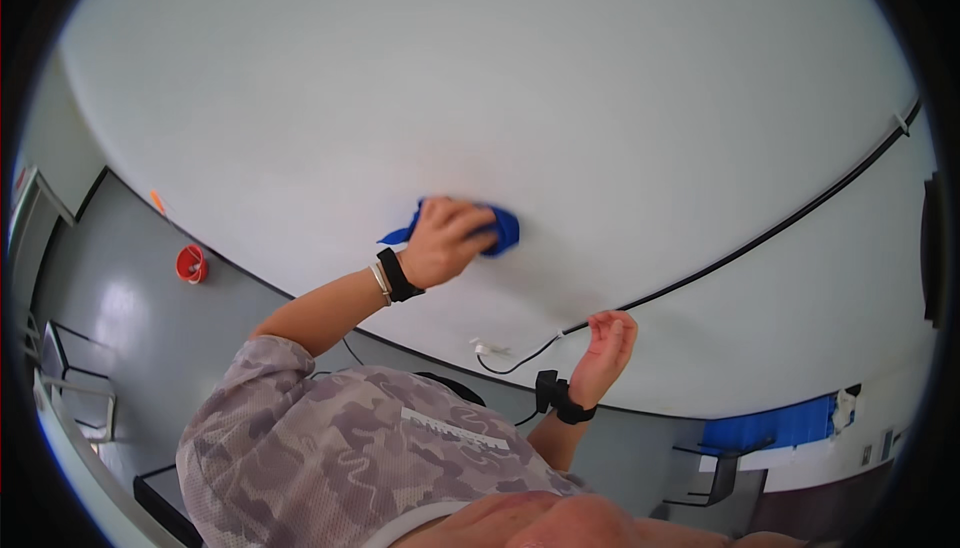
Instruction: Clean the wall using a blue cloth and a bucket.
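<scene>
My left hand (445, 241) presses a crumpled blue cloth (505, 232) against the white wall (600, 98). The fingers are bent over the cloth, and one loose corner sticks out to the left by the wrist. Motion blurs this hand slightly. Lower and to the right, my right hand (608, 353) is raised near the wall, its fingers loosely curled and nothing in them. Close to its fingertips runs a black cable (740, 250) fixed along the wall. Both wrists wear black straps.
A white plug (490, 349) sits on the wall at the cable's lower end. On the grey floor (120, 293) at left stands a red bucket (192, 265). Metal-framed furniture (85, 388) is at far left; a blue panel (770, 430) and a dark chair (722, 478) are at lower right.
</scene>
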